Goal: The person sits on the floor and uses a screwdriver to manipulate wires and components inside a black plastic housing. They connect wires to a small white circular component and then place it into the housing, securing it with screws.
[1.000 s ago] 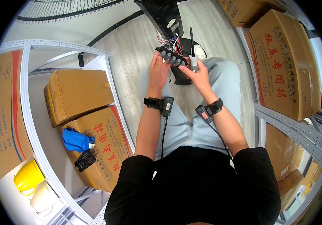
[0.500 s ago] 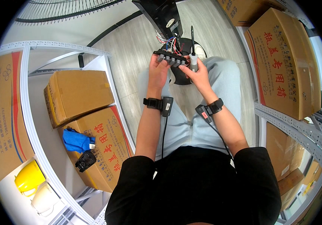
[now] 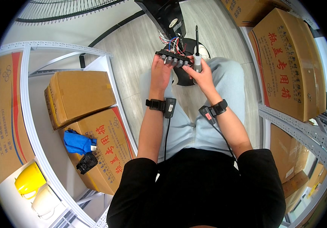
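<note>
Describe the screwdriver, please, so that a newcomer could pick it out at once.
Find the black post at the top, then the round black base below it. In the right grip, over the base's right side, is the screwdriver. Its long thin dark shaft sets it apart from the strip of grey keys.

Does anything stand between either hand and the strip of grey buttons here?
Nothing visible does. The left hand holds the button strip by its left part, and the right hand has its thumb at the right end. The screwdriver in that hand is beside the strip, not between.
</note>
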`<control>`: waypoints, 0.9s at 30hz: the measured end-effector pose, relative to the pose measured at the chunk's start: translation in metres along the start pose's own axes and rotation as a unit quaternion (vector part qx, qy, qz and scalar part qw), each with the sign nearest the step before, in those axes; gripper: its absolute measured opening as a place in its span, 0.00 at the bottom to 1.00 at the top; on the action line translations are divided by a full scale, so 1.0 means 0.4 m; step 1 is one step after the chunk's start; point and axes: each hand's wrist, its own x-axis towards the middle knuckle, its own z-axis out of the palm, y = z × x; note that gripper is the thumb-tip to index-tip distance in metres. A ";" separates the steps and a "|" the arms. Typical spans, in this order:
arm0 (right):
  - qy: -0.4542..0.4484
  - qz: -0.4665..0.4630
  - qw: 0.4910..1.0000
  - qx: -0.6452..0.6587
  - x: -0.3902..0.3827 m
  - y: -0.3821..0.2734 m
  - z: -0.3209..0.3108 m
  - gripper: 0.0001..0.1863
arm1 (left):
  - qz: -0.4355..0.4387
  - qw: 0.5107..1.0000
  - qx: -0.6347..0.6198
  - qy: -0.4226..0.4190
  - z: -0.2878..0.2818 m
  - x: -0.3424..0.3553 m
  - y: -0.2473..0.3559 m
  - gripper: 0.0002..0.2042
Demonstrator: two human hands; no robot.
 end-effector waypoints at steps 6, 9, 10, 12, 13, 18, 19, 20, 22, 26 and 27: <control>0.000 0.001 1.000 -0.014 -0.002 -0.006 0.002 0.23 | 0.017 0.999 0.031 0.010 -0.001 -0.002 -0.002 0.24; -0.003 -0.013 1.000 -0.015 0.000 0.003 0.000 0.23 | 0.019 0.999 0.025 0.014 0.002 0.000 0.001 0.22; -0.001 -0.015 1.000 -0.009 0.000 0.004 0.000 0.23 | 0.013 1.000 0.017 0.010 0.006 0.001 0.002 0.22; 0.003 -0.019 1.000 0.002 -0.001 0.001 0.002 0.24 | 0.001 1.000 0.001 0.002 0.012 0.003 0.006 0.22; 0.001 -0.013 1.000 -0.003 -0.001 -0.001 0.002 0.24 | -0.001 1.000 -0.002 0.000 0.008 0.002 0.005 0.21; -0.001 -0.013 1.000 -0.017 -0.001 -0.008 0.003 0.23 | 0.007 0.998 0.063 -0.004 -0.003 0.002 -0.001 0.22; 0.000 -0.014 1.000 -0.016 -0.001 -0.008 0.003 0.23 | 0.006 0.999 0.044 -0.006 -0.003 0.002 -0.001 0.22; 0.000 -0.014 1.000 -0.015 -0.001 -0.007 0.002 0.23 | 0.005 1.000 0.025 -0.008 -0.003 0.003 -0.001 0.22; 0.000 -0.018 1.000 -0.014 -0.001 -0.005 0.001 0.23 | 0.005 1.000 0.006 -0.011 -0.002 0.003 -0.001 0.22; -0.004 -0.027 0.999 -0.019 -0.001 -0.002 0.001 0.23 | 0.014 1.000 0.013 -0.007 -0.012 0.002 -0.004 0.21; -0.004 -0.028 0.999 -0.021 -0.001 -0.002 0.001 0.23 | 0.018 1.000 0.016 -0.004 -0.015 0.003 -0.004 0.21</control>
